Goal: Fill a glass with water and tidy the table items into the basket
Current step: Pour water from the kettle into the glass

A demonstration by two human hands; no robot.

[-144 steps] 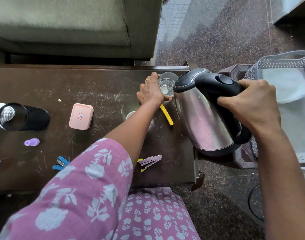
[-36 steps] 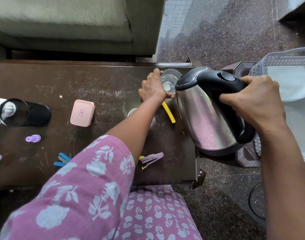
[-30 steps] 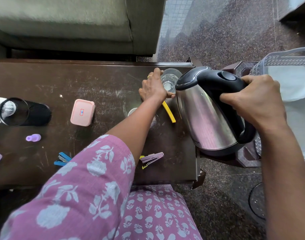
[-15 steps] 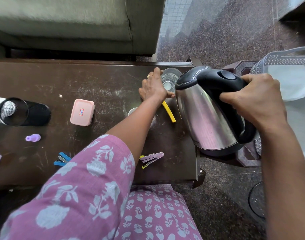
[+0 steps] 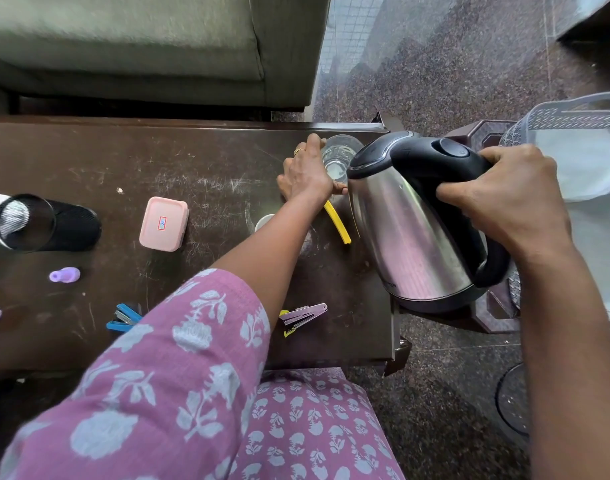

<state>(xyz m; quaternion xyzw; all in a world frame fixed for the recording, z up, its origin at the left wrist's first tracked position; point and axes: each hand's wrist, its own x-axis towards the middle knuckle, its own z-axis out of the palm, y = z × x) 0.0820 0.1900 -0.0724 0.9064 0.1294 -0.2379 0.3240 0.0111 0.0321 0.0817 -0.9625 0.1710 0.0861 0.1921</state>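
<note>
A clear glass [image 5: 338, 157] stands near the far right corner of the dark wooden table [image 5: 199, 161], with some water in it. My left hand [image 5: 305, 178] grips its left side. My right hand [image 5: 507, 199] holds the black handle of a steel kettle [image 5: 410, 237], tilted with its spout right over the glass rim. The grey plastic basket [image 5: 573, 109] sits at the right on a brown stool, with white cloth inside. On the table lie a pink box [image 5: 163, 224], a yellow strip [image 5: 338, 221], a purple stapler [image 5: 301, 315] and a blue stapler [image 5: 123, 317].
A black mesh cup [image 5: 47, 223] lies on its side at the table's left, with a small purple piece [image 5: 64, 274] below it. A white round object [image 5: 263, 221] is half hidden by my left arm. A green sofa [image 5: 140, 46] stands behind the table.
Almost nothing has moved. The kettle stays tipped at the glass, and both hands keep the same hold.
</note>
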